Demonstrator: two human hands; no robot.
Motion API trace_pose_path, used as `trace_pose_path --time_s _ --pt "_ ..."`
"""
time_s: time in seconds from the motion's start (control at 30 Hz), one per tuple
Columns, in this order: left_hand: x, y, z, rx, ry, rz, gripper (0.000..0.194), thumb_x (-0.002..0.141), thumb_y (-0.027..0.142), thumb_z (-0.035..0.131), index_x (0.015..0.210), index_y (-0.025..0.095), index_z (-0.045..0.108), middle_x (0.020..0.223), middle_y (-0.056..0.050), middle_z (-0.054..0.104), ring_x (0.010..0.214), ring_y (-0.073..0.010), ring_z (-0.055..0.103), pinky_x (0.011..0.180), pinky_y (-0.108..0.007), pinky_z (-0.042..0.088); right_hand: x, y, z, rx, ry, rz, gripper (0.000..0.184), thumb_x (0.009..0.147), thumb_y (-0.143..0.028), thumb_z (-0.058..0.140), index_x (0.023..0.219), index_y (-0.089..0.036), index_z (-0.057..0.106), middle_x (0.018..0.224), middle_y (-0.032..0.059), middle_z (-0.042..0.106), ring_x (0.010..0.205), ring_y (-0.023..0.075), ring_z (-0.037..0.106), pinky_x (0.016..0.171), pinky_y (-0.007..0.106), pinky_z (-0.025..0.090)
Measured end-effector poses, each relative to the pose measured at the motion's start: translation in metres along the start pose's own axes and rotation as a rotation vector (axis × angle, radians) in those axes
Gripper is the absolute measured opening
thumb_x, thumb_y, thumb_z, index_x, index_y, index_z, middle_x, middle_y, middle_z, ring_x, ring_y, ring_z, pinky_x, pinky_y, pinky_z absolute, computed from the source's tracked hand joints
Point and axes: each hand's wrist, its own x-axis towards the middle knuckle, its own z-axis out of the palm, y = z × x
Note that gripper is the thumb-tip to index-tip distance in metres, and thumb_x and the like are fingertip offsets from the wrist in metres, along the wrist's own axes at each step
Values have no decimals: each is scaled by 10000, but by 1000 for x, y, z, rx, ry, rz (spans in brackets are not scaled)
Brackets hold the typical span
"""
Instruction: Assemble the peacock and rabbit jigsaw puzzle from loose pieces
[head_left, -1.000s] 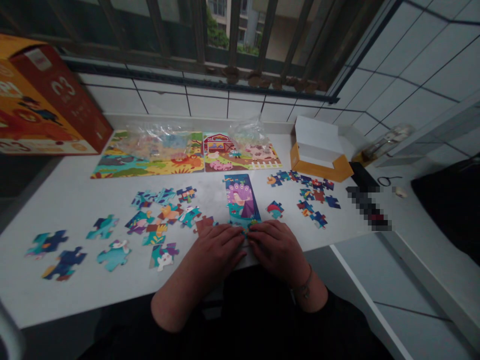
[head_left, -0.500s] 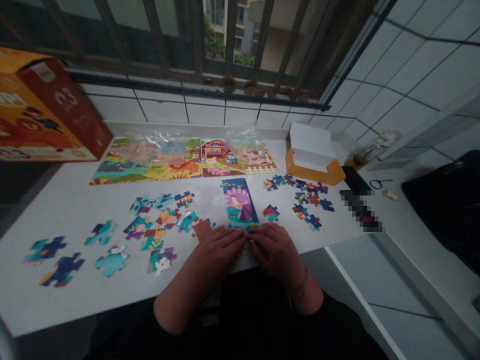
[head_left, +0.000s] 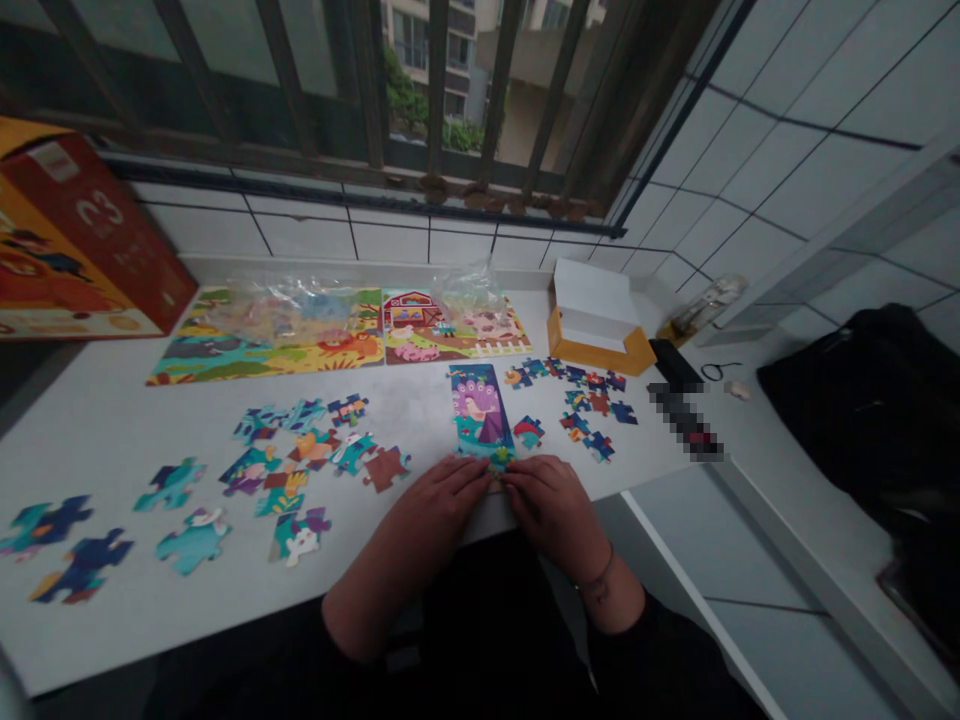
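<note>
Far left of the fingers, loose puzzle pieces (head_left: 259, 470) lie scattered on the worktop (head_left: 112, 420). The left hand (head_left: 442, 500) and right hand (head_left: 551, 500) meet at the near end of the assembled puzzle strip (head_left: 480, 415) — fingertips of both pressing down on a small piece (head_left: 496, 462) at its lower edge, neither hand clenched. Right of the fingers, more pieces (head_left: 592, 405) sit near an orange box (head_left: 596, 325). The strip lies close to the worktop's front edge; uneven pressing could likely shift it or pop a joint apart — or nudge the piece off the edge.
</note>
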Motion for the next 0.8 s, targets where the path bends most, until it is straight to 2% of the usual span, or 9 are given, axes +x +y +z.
trace_pose_path --time_s 0.17,0.27,0.4,0.6,0.7,0.8 --pt "0 6 -17 43 128 76 346 989 8 597 1274 161 719 1269 -128 808 1174 -281 771 1012 -469 671 -3 11 -17 -50 14 10 150 1082 -199 651 1156 -231 777 1124 94 822 1032 255 736 903 438 581" --pt "-4 12 -27 26 114 96 162 1022 75 618 1090 177 724 1109 -89 820 984 -253 781 880 -425 678 -2 22 -29 -72 37 37 145 1105 -203 615 1104 -218 759 1060 83 817 988 246 741 892 417 579" --pt "-13 18 -30 -15 85 104 109 1048 138 639 1087 190 726 1130 -71 823 995 -237 787 904 -410 673 -3 30 -37 -78 65 65 178 1124 -218 583 1036 -213 738 977 65 800 900 223 749 838 370 575" --pt "-26 25 -27 -49 24 116 123 1042 191 674 1153 187 727 1238 -81 811 1159 -254 776 1070 -436 647 -1 6 -21 11 19 23 210 1137 -245 573 989 -217 720 848 28 738 763 176 714 713 305 513" --pt "-29 27 -31 -33 26 99 80 1054 186 646 1081 201 720 1126 -63 811 1040 -230 767 974 -410 653 6 -9 -8 -11 53 -27 311 1150 -264 552 866 -227 673 729 9 668 659 163 649 645 308 446" --pt "-34 22 -40 13 106 37 110 1071 172 605 1032 205 702 1040 -54 798 937 -223 732 862 -395 624 14 -14 0 -36 96 -37 418 1163 -284 534 754 -237 603 640 -7 604 572 147 579 591 317 369"
